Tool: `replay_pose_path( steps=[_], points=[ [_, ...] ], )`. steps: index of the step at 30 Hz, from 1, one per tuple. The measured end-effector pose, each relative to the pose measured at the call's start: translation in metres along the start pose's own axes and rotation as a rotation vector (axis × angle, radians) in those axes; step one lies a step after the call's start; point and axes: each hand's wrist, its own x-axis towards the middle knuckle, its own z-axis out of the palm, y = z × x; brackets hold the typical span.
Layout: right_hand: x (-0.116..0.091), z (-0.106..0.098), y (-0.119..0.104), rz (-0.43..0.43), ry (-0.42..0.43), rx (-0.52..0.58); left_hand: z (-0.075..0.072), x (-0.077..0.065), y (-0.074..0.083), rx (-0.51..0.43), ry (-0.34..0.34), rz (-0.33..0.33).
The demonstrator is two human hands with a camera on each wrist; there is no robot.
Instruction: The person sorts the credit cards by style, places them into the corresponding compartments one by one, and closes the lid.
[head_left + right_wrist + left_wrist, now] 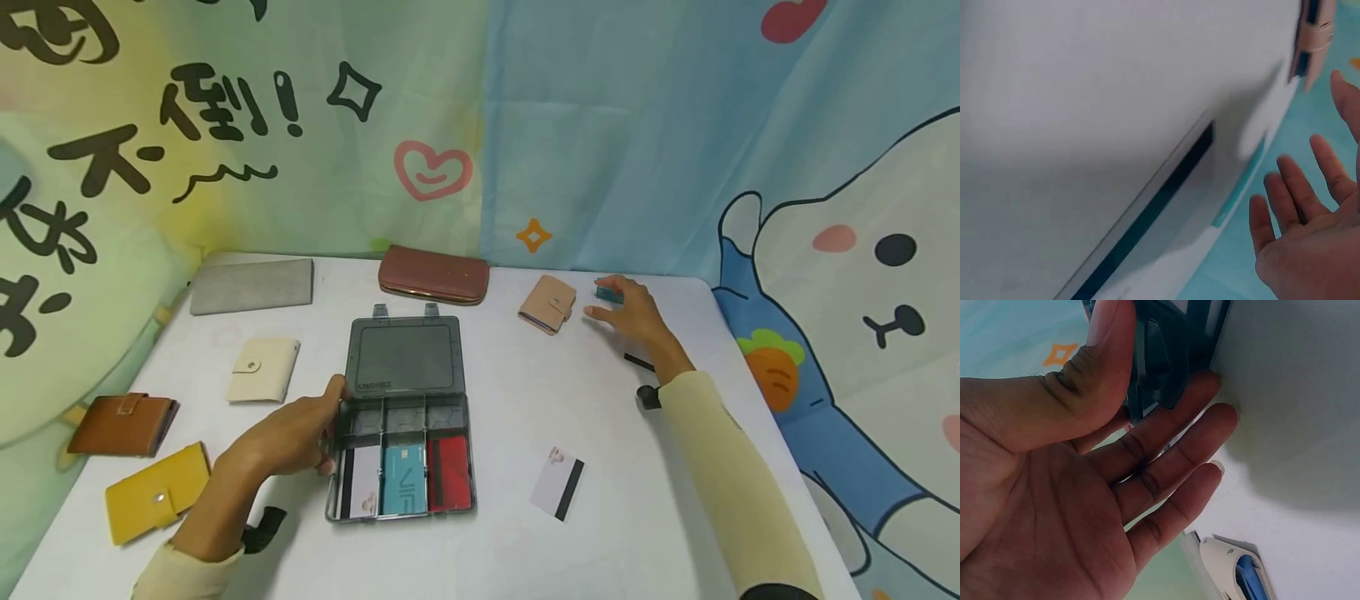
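A grey see-through plastic compartment box (406,358) lies with its lid folded back. Its lower row holds a white card with a black stripe (363,483), a teal card (403,479) and a red card (450,475). My left hand (288,437) grips the box's left side, the thumb on one face and fingers behind it in the left wrist view. At the back right, my right hand (633,312) hovers with spread fingers over another teal card (608,295), partly hidden by the hand. A striped card (1147,212) lies near the right wrist.
A white striped card (557,483) lies right of the box. Behind stand a brown zip wallet (433,275) and a beige card holder (547,302). On the left are a grey wallet (251,286), a cream wallet (262,369), a brown wallet (123,425) and a yellow wallet (157,492).
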Motion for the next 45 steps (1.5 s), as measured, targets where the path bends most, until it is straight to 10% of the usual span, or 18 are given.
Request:
replay_pose_path(
  steps=[8,21,31,45],
  points=[
    [0.014,0.003,0.018,0.145,-0.036,-0.163,0.002,0.003,0.002,-0.005,-0.003,-0.003],
    [0.012,0.006,0.013,0.1,0.145,-0.153,0.001,0.002,0.003,0.0,-0.009,-0.021],
    [-0.006,0.006,0.0,0.229,-0.027,0.015,0.001,0.001,0.002,0.004,-0.008,-0.015],
    [-0.06,0.033,-0.06,0.046,0.036,0.295,-0.001,0.001,-0.001,0.002,0.001,-0.007]
  ],
)
